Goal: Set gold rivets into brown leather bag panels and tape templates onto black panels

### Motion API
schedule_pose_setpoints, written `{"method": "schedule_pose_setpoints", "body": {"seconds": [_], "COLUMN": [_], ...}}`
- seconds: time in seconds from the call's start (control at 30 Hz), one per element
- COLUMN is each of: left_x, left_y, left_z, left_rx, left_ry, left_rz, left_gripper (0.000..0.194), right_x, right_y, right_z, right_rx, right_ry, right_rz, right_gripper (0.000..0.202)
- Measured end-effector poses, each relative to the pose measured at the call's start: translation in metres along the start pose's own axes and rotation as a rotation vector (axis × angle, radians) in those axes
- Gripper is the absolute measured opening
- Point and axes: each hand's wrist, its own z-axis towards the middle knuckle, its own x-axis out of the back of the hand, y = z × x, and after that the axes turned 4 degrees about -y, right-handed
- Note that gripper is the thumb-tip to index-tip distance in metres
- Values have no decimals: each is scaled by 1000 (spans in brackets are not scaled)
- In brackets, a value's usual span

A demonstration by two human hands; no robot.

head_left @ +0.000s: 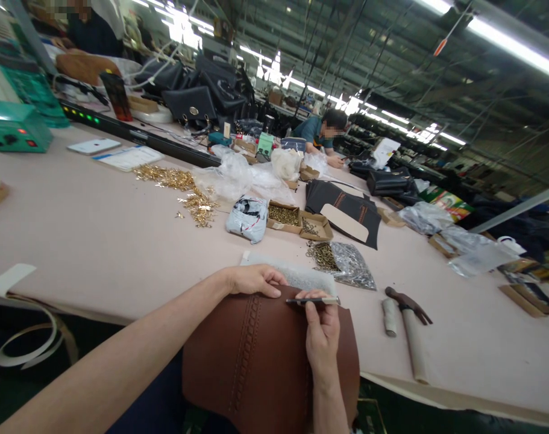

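Note:
A brown leather panel point(274, 355) with a laced, stitched band down it leans against the table's front edge. My left hand point(256, 280) grips its top edge, thumb on the near face and fingers behind. In my right hand point(322, 334) is a slim pen-like tool point(314, 300), dark at one end and silver at the other, held level across the panel near its top edge; its exact kind is unclear. A pale grey slab point(296, 274) lies just behind the panel. To the right are a claw hammer point(410, 328) and a short pale cylinder point(389, 317).
Behind the slab stand small boxes of metal pieces point(284, 214), a plastic bag of hardware point(353, 265) and a wrapped bundle point(247, 218). Loose gold pieces point(197, 205) lie farther left. Dark panels point(346, 211) are stacked beyond. A person point(317, 135) leans over the far side.

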Motion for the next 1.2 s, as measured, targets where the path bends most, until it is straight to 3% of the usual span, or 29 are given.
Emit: {"method": "schedule_pose_setpoints", "body": {"seconds": [0.7,1.0,1.2], "left_x": [-3,-14,-22], "left_y": [4,16,18], "left_z": [0,-6,-5], "left_rx": [8,36,-12], "left_ry": [141,262,320], "left_rz": [310,607,804], "left_gripper": [16,9,15], "right_x": [-10,-13,-12], "right_y": [-8,-14,-14], "right_z": [2,5,7], "right_rx": [73,21,3], "right_ry": [-208,-261,-294], "right_rz": [-287,-286,-287], "right_gripper": [11,13,13]}}
